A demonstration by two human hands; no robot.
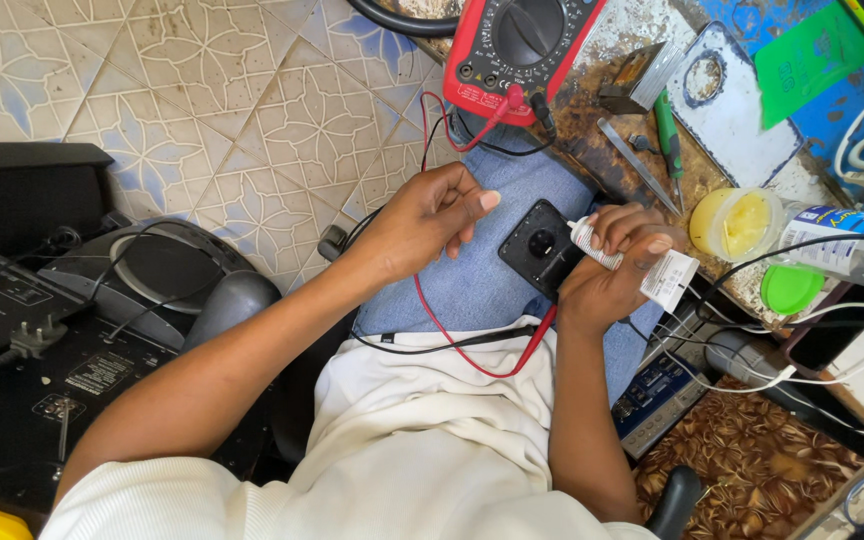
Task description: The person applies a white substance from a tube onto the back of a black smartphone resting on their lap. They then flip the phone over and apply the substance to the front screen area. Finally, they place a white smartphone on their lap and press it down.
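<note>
right hand (pixel 617 270) closed on small white tube (pixel 594 244), nozzle over black module (pixel 544 247) on lap below desk (pixel 602 110) edge; left hand (pixel 432 215) loosely curled, holding nothing visible; application apparently under way, not finished.

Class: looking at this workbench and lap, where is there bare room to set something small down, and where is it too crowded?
Free: the tiled floor beside the left hand, and the denim lap between both hands. Crowded: the workbench by the right hand, packed with the multimeter, tweezers, yellow paste tub and cables.
</note>
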